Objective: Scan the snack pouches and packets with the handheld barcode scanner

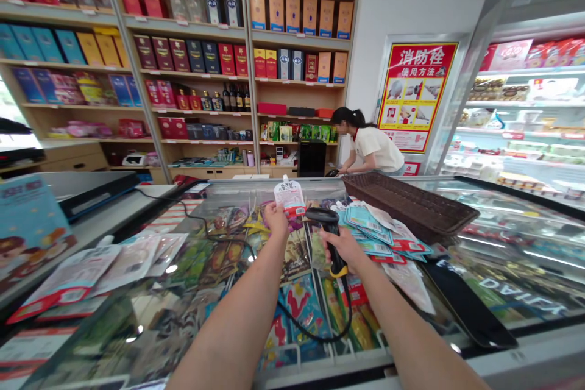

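Note:
My left hand (276, 218) grips the lower left edge of a white and red spouted pouch (289, 196), held upright above the glass freezer top (183, 311). Just to its right, my right hand (342, 246) is wrapped round the handle of a black and yellow barcode scanner (322, 216), whose head points toward the pouch. The scanner's black cable loops down over the glass. Right of my right hand lies a pile of blue and white pouches (370, 225). More white and red pouches (86, 268) lie at the left.
A brown woven basket (406, 204) stands behind the pile, with a long black panel (470, 301) at the right. A person (372, 146) bends beyond the freezer. Shelves of boxes (192, 55) line the back, and a chilled display (525, 116) stands far right.

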### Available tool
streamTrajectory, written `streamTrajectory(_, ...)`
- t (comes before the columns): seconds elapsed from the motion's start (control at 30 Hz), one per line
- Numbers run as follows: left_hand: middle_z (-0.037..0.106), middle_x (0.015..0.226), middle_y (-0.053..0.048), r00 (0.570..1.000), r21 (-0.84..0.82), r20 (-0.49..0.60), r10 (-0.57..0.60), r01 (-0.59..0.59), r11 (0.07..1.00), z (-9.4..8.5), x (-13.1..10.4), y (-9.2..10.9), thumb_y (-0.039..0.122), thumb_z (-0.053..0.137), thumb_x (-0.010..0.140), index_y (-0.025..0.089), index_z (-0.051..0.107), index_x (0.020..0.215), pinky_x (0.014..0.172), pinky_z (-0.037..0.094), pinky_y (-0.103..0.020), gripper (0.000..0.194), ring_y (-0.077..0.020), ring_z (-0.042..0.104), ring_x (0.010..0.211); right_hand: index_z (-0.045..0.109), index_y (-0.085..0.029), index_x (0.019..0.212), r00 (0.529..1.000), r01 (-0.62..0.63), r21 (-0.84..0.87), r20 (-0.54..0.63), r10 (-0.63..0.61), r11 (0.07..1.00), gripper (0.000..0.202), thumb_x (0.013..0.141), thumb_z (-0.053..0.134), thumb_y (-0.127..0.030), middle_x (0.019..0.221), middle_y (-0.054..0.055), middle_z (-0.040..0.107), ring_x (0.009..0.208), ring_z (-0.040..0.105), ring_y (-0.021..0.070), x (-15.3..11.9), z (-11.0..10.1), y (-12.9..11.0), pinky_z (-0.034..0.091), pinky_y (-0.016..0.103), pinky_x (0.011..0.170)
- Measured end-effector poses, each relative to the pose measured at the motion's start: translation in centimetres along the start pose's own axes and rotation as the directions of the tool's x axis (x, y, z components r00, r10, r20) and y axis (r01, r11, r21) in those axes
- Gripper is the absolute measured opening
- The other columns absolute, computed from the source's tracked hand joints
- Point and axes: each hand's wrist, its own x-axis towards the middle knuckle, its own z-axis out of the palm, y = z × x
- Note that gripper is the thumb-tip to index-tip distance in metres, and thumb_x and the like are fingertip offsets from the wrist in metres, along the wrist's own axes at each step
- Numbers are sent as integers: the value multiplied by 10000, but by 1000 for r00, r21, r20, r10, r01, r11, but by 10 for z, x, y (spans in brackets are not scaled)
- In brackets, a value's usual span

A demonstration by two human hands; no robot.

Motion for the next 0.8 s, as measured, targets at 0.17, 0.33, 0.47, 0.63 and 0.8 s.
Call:
streamTrajectory(0.17,556,656,29,1000,6,11,-20,20,1000,0,-4,-2,206,532,741,182,478,793,569,474,-237,79,-100,555,553,537,-178,807,1000,-6,48,-18,7,999,362,624,746,-409,514,-69,530,362,470,75,-1,4,1,425,210,350)
streamTrajectory(0.33,556,607,26,996,7,89,-14,13,1000,-17,3,9,227,612,679,173,503,747,581,472,-243,139,-126,587,581,545,-176,787,999,-29,113,16,28,993,344,640,749,-411,499,-67,536,353,484,80,3,19,3,442,211,350)
streamTrajectory(0.47,533,562,42,996,18,69,49,-50,999,-64,23,34,217,620,644,175,513,720,553,445,-231,137,-117,553,535,513,-174,659,996,-41,127,84,31,991,327,669,734,-416,439,-52,518,341,480,83,7,48,1,439,207,349)
streamTrajectory(0.63,509,542,53,987,106,-47,154,-149,983,-146,44,73,213,568,663,181,515,719,509,399,-209,83,-99,495,493,504,-175,609,986,-72,155,161,47,985,324,683,727,-399,408,-42,510,327,469,83,13,106,2,427,208,340)
streamTrajectory(0.8,513,546,46,953,298,-143,268,-216,930,-224,59,107,219,547,664,177,529,724,520,412,-231,76,-116,497,495,503,-176,661,959,-104,170,280,53,980,332,636,749,-398,444,-57,531,323,467,75,9,180,11,424,207,332)
